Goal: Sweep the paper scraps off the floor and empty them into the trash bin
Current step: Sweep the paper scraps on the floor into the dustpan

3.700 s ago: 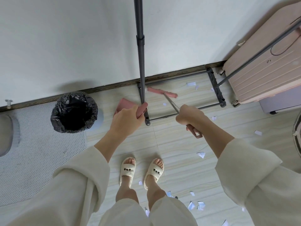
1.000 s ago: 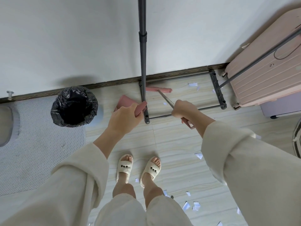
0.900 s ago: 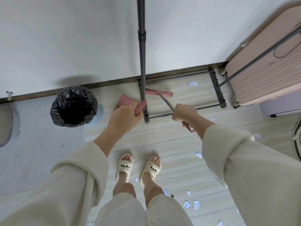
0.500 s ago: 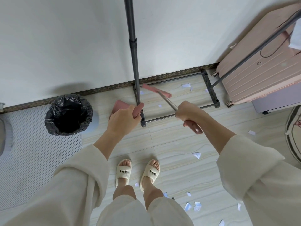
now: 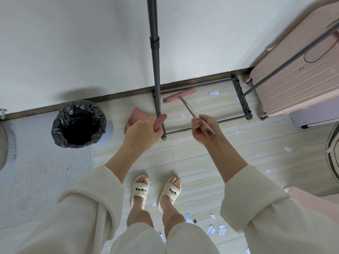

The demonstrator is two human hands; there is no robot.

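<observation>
My left hand [image 5: 142, 135] grips the pink handle of a pink dustpan [image 5: 136, 118], whose pan sits on the floor left of a grey rack pole. My right hand [image 5: 204, 130] holds the thin handle of a pink broom [image 5: 180, 96]. The broom head lies on the tiles inside the rack's base frame, close to the baseboard. White paper scraps [image 5: 213, 93] lie near the wall, inside the frame, to the right, and behind my feet [image 5: 221, 230]. A trash bin [image 5: 78, 123] lined with a black bag stands open at the left by the wall.
A grey clothes rack [image 5: 156, 70] rises in front of me, its base frame [image 5: 242, 101] on the floor. A pink suitcase [image 5: 293, 83] leans at the right. A white perforated mat [image 5: 36, 171] covers the floor at the left. My feet in slippers [image 5: 156, 191] stand mid-floor.
The broom head has swung back and forth inside the rack frame and now lies nearer the baseboard. My right hand has shifted slightly; the left hand and dustpan stay put.
</observation>
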